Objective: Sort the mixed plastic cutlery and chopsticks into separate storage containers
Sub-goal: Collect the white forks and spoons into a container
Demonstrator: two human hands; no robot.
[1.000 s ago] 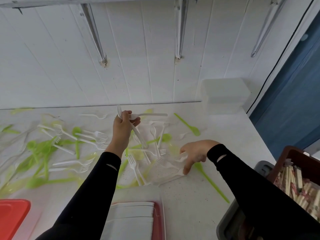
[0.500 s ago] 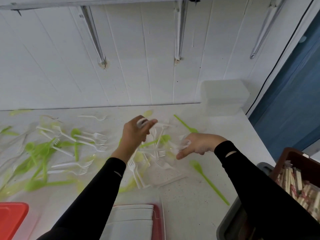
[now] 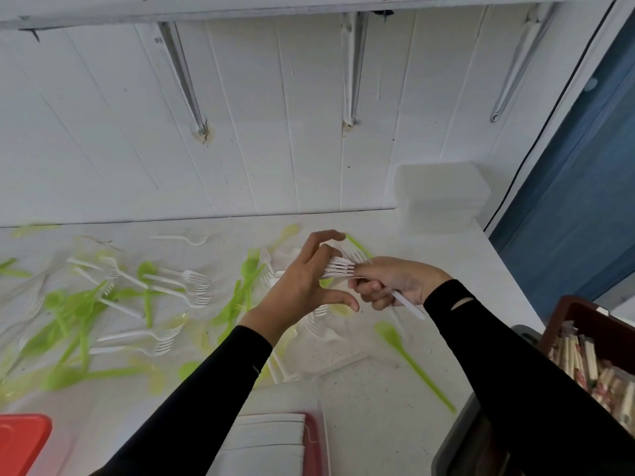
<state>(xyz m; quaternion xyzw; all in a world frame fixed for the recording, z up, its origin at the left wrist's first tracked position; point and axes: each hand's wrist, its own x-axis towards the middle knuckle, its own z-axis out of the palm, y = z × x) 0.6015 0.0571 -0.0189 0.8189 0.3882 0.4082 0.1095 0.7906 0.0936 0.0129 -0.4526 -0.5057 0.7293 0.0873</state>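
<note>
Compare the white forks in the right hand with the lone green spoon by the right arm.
The white forks are bunched, gripped above the table by the right hand; the green spoon lies flat on it. Forks end in tines, the spoon in a bowl. Both are plastic.

The place is probably a storeroom or prep corner of a food business rather than a home. A plain white panelled wall (image 3: pixel 275 149) is seen on the far side, with bare metal brackets (image 3: pixel 185 80) fixed under a shelf (image 3: pixel 240 10). Disposable ware is kept in bulk: white plastic forks (image 3: pixel 192 277) and green spoons (image 3: pixel 390 333) are strewn over a white worktop (image 3: pixel 371 407), paper-wrapped chopsticks (image 3: pixel 580 362) are packed in a brown crate (image 3: pixel 580 312) at the near right, and clear tubs (image 3: pixel 443 197) are stacked at the far right.
</note>
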